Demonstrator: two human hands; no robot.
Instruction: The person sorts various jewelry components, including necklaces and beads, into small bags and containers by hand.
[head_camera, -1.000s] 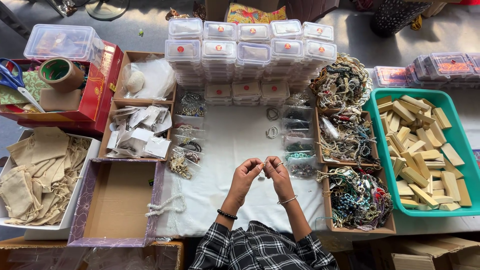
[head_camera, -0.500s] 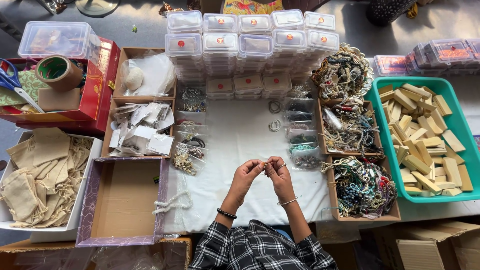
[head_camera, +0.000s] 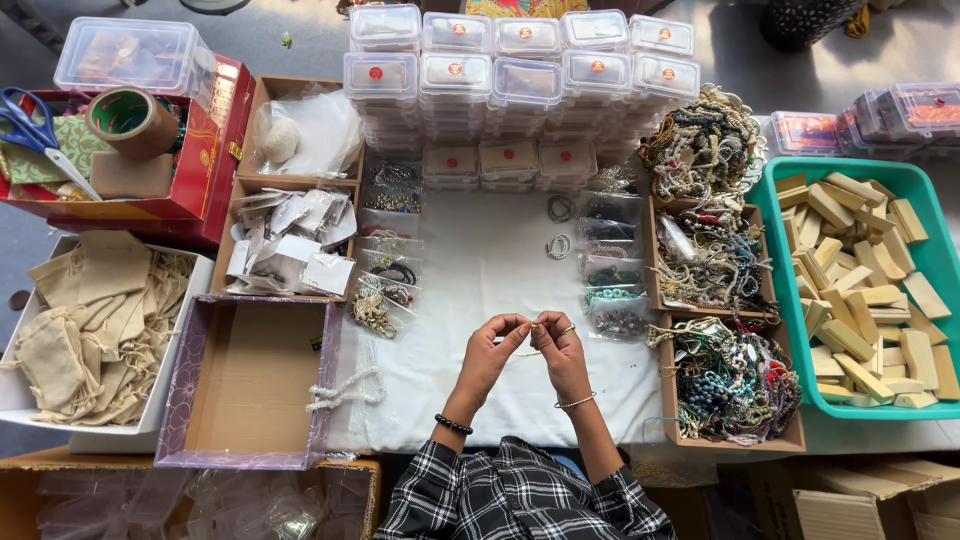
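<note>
Barely shifted since a second ago: left hand (head_camera: 492, 352) and right hand (head_camera: 560, 352) still raised together above white cloth (head_camera: 500, 250). Fingertips (head_camera: 527, 324) pinched shut around thin pale strand (head_camera: 527, 352), trailing just below them between both palms. Pale, fine, thread-like. Too small to tell whether cord or chain; upper end hidden by fingers.

Table layout, seen from above:
- Centre: cloth (head_camera: 490, 270); both hands meet above its near part, left hand (head_camera: 492, 352) beside right hand (head_camera: 560, 350).
- Far edge: stacked lidded boxes (head_camera: 520, 70).
- Left of cloth: empty box (head_camera: 250, 375); further left, tray of pouches (head_camera: 90, 330).
- Right: 2 jewellery boxes (head_camera: 725, 330); beyond, tub of wooden blocks (head_camera: 860, 280).
</note>
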